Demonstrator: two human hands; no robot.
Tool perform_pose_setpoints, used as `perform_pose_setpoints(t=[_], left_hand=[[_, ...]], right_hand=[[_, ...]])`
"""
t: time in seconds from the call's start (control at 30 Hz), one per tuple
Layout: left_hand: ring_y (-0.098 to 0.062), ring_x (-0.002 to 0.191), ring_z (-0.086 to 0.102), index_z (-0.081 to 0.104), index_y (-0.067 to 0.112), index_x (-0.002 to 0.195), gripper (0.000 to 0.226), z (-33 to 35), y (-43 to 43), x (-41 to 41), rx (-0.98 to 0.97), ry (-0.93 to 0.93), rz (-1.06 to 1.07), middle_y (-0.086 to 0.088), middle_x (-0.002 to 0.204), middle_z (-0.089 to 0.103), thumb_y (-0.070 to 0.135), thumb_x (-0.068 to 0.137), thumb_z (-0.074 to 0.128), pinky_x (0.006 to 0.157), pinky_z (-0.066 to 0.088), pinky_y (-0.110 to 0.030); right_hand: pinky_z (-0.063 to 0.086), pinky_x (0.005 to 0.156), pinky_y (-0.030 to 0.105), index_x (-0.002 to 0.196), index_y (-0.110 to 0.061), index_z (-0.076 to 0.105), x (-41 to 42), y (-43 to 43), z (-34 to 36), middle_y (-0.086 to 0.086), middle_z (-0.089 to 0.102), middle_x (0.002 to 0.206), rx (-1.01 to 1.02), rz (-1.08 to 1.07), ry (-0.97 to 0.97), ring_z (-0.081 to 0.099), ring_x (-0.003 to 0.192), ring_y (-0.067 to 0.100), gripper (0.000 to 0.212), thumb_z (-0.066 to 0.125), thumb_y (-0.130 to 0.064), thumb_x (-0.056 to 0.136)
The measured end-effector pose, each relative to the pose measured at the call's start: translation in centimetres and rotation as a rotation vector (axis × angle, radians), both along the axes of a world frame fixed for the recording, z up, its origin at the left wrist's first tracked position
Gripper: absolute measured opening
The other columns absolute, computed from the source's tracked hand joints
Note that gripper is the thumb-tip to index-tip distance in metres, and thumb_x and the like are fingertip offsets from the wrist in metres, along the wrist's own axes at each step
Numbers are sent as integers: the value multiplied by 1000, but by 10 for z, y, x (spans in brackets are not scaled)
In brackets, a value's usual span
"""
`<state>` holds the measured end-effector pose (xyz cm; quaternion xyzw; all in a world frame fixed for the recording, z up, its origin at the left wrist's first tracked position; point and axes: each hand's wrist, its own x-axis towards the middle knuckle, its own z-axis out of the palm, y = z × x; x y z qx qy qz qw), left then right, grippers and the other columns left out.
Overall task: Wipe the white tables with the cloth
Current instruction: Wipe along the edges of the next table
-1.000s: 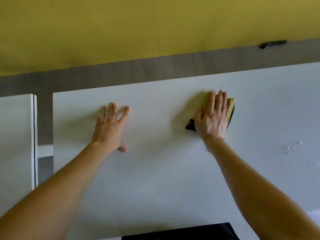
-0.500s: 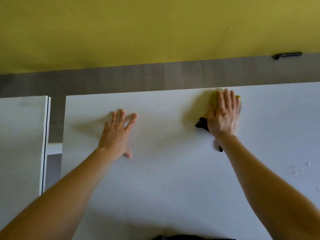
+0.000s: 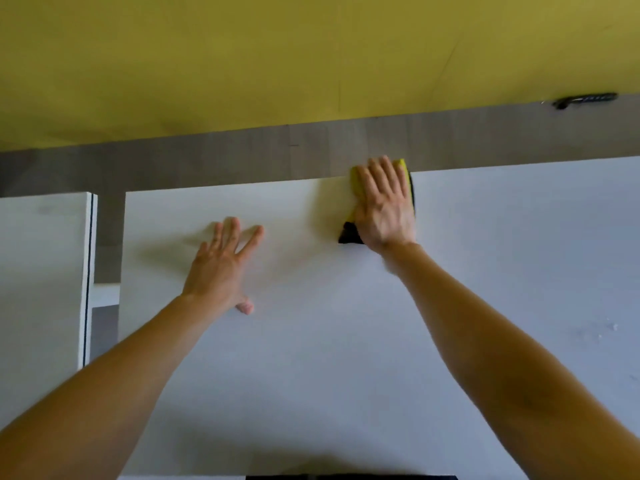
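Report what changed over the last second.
The right hand pushed the cloth away from the person to the far edge of the white table, which the cloth now just overhangs. The left hand stayed flat on the table, fingers spread. Nothing was picked up or released.

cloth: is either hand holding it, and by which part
Not gripped: the right hand presses flat on top of the cloth. The left hand rests on the table, holding nothing.

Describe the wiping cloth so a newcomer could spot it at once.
Start at the big white table and follow its far edge. There the right hand presses flat on the cloth. It is the only coloured thing on the tabletop: yellow-green, with a black corner poking out near the wrist.
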<state>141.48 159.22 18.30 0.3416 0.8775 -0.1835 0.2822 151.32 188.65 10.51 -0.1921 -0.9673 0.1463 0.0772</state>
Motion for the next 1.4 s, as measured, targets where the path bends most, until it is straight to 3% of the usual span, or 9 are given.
perform_pose_setpoints(t=[0.1, 0.2, 0.37, 0.5, 0.67, 0.8, 1.07, 1.27, 1.4], left_hand=[[-45, 166, -9, -29, 34, 166, 172, -6, -1, -1, 9, 6, -19, -20, 178, -19, 67, 56, 99, 132, 25, -56], [-45, 166, -7, -29, 34, 166, 173, -11, -4, -3, -3, 13, -31, -20, 179, -16, 69, 54, 99, 132, 26, -56], [-41, 168, -1, -23, 35, 167, 168, 3, 6, 5, -62, 49, -20, -18, 179, -14, 70, 55, 98, 127, 37, -54], [-35, 168, 5, -3, 24, 171, 159, 7, 34, 26, -23, 79, -3, -15, 179, -4, 79, 56, 92, 126, 36, -56], [-28, 168, 11, 16, 26, 173, 127, -2, 111, 64, 204, 62, -169, -8, 181, 6, 89, 76, 68, 129, 28, -54], [-34, 162, 30, 41, 18, 166, 73, -23, 169, 96, 522, 216, -208, -14, 174, 34, 63, 109, 36, 125, 34, -58], [-34, 158, 40, 61, 15, 153, 46, -86, 182, 107, 893, 291, -203, -13, 167, 47, 27, 109, 52, 124, 33, -61], [-32, 161, 37, 59, 17, 155, 49, -91, 181, 107, 915, 273, -181, -9, 170, 44, 30, 109, 49, 125, 32, -61], [-32, 161, 36, 58, 16, 156, 50, -93, 179, 108, 905, 282, -177, -10, 170, 43, 29, 108, 49, 124, 32, -61]], right_hand=[[16, 133, 59, 160, -12, 48, 67, 94, -1, 18, 42, 169, -18, -325, -43, 29, 162, 40, 61, 44, -33, 103], [10, 134, 60, 165, -9, 39, 52, 71, 3, 20, 34, 174, 5, -559, -94, 20, 165, 39, 70, 49, -31, 99], [7, 135, 58, 163, -6, 43, -26, -92, 11, 21, 39, 171, -55, 137, -58, 22, 164, 42, 71, 51, -35, 99], [9, 136, 54, 164, -14, 46, 1, -45, 11, 16, 37, 173, -61, 241, -27, 24, 165, 37, 71, 53, -38, 98], [11, 137, 51, 163, -20, 46, 107, 131, 5, 15, 37, 174, -29, -280, -37, 24, 165, 36, 69, 54, -41, 99], [6, 137, 52, 168, -23, 34, 135, 179, 11, 13, 25, 178, -35, -632, -132, 13, 168, 33, 77, 44, -46, 96], [10, 137, 54, 165, -19, 47, 102, 111, 3, 14, 38, 173, -31, 288, -51, 25, 165, 36, 61, 49, -42, 108], [8, 137, 52, 167, -25, 40, 159, 243, 12, 11, 31, 177, -13, -458, -96, 17, 167, 32, 71, 47, -48, 100], [6, 137, 54, 163, -16, 46, 113, 156, 10, 18, 34, 174, -54, -539, -42, 21, 165, 40, 79, 56, -35, 87]])
